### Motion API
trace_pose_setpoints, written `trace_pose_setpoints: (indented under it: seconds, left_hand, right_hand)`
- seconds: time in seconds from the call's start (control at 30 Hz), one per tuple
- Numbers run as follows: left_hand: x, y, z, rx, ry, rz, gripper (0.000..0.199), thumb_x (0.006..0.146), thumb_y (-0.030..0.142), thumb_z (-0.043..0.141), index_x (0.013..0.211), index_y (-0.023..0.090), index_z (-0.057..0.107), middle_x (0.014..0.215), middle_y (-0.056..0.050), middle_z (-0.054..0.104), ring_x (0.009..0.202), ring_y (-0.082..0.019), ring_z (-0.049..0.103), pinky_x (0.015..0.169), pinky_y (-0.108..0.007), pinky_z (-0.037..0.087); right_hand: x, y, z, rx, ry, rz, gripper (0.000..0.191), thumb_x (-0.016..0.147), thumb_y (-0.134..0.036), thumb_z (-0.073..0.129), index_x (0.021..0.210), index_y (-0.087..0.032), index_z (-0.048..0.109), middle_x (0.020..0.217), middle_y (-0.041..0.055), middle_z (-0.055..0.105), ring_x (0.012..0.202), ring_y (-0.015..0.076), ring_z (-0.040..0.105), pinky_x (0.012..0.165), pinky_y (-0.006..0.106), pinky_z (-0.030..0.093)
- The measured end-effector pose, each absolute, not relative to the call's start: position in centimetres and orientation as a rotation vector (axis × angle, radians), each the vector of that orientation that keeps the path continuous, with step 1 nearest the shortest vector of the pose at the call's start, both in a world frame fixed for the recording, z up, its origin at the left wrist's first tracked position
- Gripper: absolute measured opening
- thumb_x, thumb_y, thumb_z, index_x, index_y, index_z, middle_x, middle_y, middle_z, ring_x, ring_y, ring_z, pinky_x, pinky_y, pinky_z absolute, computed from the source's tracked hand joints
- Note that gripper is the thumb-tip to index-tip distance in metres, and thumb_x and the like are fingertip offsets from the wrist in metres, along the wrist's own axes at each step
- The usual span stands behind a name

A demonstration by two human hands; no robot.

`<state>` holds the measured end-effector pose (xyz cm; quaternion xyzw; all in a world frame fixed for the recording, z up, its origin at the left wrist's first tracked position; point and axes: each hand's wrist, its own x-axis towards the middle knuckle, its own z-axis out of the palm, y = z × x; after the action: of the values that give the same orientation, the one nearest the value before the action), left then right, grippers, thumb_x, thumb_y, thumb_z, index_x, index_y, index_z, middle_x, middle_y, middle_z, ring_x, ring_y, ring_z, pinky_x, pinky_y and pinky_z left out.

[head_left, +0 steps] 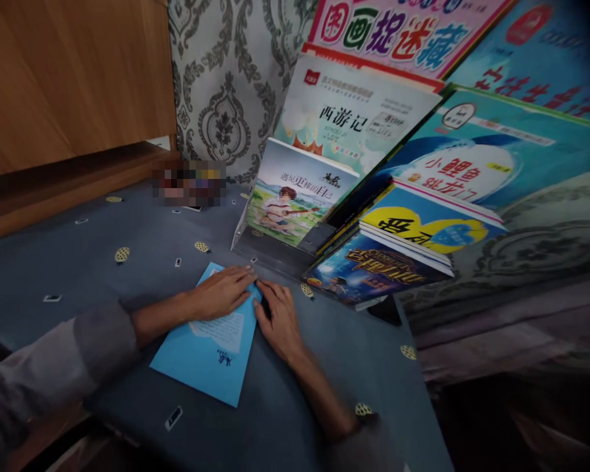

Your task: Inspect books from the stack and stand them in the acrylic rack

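A thin light-blue book (196, 360) lies on the table, with a pale printed text panel and a small dark logo near its lower end. My left hand (221, 293) lies flat across its upper part, fingers stretched toward the top right corner, covering some of the print. At that same corner, my right hand (280, 318) rests along the right edge. Its thumb touches the book's side and stands apart from the bent index finger. The fingertips of both hands nearly meet there.
Beyond the hands, a clear stand (270, 252) holds several upright picture books, among them a guitar-cover book (295, 190) and a dark-blue book (368, 269). A wooden cabinet (73, 78) borders the far left. A blurred-out object (189, 183) lies near the patterned wall (226, 111).
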<state>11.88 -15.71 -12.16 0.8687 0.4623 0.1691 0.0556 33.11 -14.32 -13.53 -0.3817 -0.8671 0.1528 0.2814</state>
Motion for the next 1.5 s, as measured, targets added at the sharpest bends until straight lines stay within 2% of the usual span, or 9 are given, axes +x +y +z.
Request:
trace_pose_setpoints:
  seconds: [0.3, 0.43, 0.57, 0.83, 0.93, 1.07, 1.17, 1.27, 1.5]
  left_hand:
    - [12.0, -15.8, -12.4, 2.658, 1.425, 0.447, 0.049, 0.109, 0.038, 0.028, 0.149, 0.018, 0.047, 0.156, -0.012, 0.052, 0.146, -0.024, 0.045, 0.121, -0.043, 0.031]
    - [12.0, -16.0, -12.3, 2.707, 1.377, 0.347, 0.055, 0.110, 0.045, 0.024, 0.156, 0.019, 0.039, 0.163, -0.011, 0.042, 0.154, -0.023, 0.032, 0.126, -0.044, 0.018]
    - [12.0, -17.0, -12.3, 2.705, 1.323, 0.235, 0.066, 0.108, 0.055, 0.023, 0.160, 0.014, 0.030, 0.168, -0.015, 0.028, 0.158, -0.026, 0.020, 0.128, -0.048, 0.011]
    - [12.6, -22.0, -11.1, 2.731, 1.204, 0.159, 0.071, 0.107, 0.058, 0.033, 0.163, 0.017, 0.023, 0.170, -0.013, 0.023, 0.158, -0.027, 0.019, 0.129, -0.048, 0.005]
    - [12.8, -24.3, -10.6, 2.758, 1.124, 0.148, 0.074, 0.106, 0.056, 0.039, 0.164, 0.017, 0.017, 0.170, -0.014, 0.023, 0.158, -0.026, 0.019, 0.129, -0.048, 0.008]
    - [13.0, -26.9, -10.2, 2.798, 0.986, 0.210, 0.093, 0.098, 0.062, 0.052, 0.165, 0.014, 0.008, 0.168, -0.017, 0.023, 0.157, -0.029, 0.022, 0.130, -0.048, 0.009]
    - [13.0, -27.9, -10.4, 2.784, 0.987, 0.274, 0.093, 0.098, 0.054, 0.058, 0.165, 0.018, 0.006, 0.168, -0.015, 0.027, 0.156, -0.029, 0.027, 0.130, -0.049, 0.013]
    - [12.8, -28.0, -11.1, 2.771, 1.021, 0.298, 0.087, 0.099, 0.043, 0.061, 0.165, 0.022, 0.009, 0.167, -0.013, 0.032, 0.154, -0.028, 0.032, 0.129, -0.050, 0.018]
    - [12.6, -28.2, -13.1, 2.893, 1.130, 0.352, 0.079, 0.097, 0.049, 0.063, 0.161, 0.016, 0.031, 0.161, -0.016, 0.043, 0.151, -0.030, 0.037, 0.126, -0.047, 0.029]
  right_hand:
    - [33.9, -15.5, -14.3, -1.057, -2.381, 0.398, 0.051, 0.101, -0.031, 0.046, 0.149, -0.017, 0.053, 0.154, 0.0159, 0.052, 0.141, 0.0320, 0.049, 0.116, 0.057, 0.040]
    - [33.9, -15.6, -14.0, -1.083, -2.409, 0.421, 0.052, 0.101, -0.032, 0.047, 0.149, -0.013, 0.053, 0.154, 0.0190, 0.051, 0.141, 0.0332, 0.049, 0.117, 0.056, 0.040]
    - [33.9, -15.6, -13.9, -1.078, -2.402, 0.413, 0.052, 0.100, -0.031, 0.048, 0.150, -0.015, 0.051, 0.154, 0.0180, 0.051, 0.141, 0.0332, 0.049, 0.117, 0.058, 0.040]
    - [33.7, -15.9, -13.6, -1.096, -2.403, 0.368, 0.049, 0.102, -0.024, 0.040, 0.145, -0.008, 0.056, 0.152, 0.0214, 0.053, 0.141, 0.0336, 0.050, 0.117, 0.056, 0.042]
    - [33.7, -15.9, -13.5, -1.100, -2.398, 0.348, 0.048, 0.101, -0.021, 0.041, 0.145, -0.007, 0.056, 0.151, 0.0213, 0.054, 0.140, 0.0327, 0.051, 0.116, 0.054, 0.043]
    - [33.8, -15.8, -13.7, -1.081, -2.371, 0.324, 0.047, 0.101, -0.022, 0.044, 0.144, -0.012, 0.058, 0.152, 0.0184, 0.054, 0.139, 0.0317, 0.052, 0.115, 0.052, 0.046]
    - [33.8, -15.8, -13.9, -1.062, -2.361, 0.323, 0.046, 0.100, -0.022, 0.045, 0.144, -0.013, 0.058, 0.151, 0.0176, 0.055, 0.138, 0.0317, 0.053, 0.114, 0.052, 0.047]
    - [33.9, -15.8, -13.9, -1.026, -2.364, 0.320, 0.046, 0.099, -0.020, 0.046, 0.142, -0.011, 0.060, 0.150, 0.0179, 0.056, 0.140, 0.0316, 0.052, 0.116, 0.052, 0.045]
    - [34.0, -15.8, -13.7, -0.929, -2.391, 0.321, 0.044, 0.100, -0.022, 0.047, 0.139, -0.011, 0.062, 0.144, 0.0181, 0.062, 0.140, 0.0314, 0.051, 0.115, 0.053, 0.045]
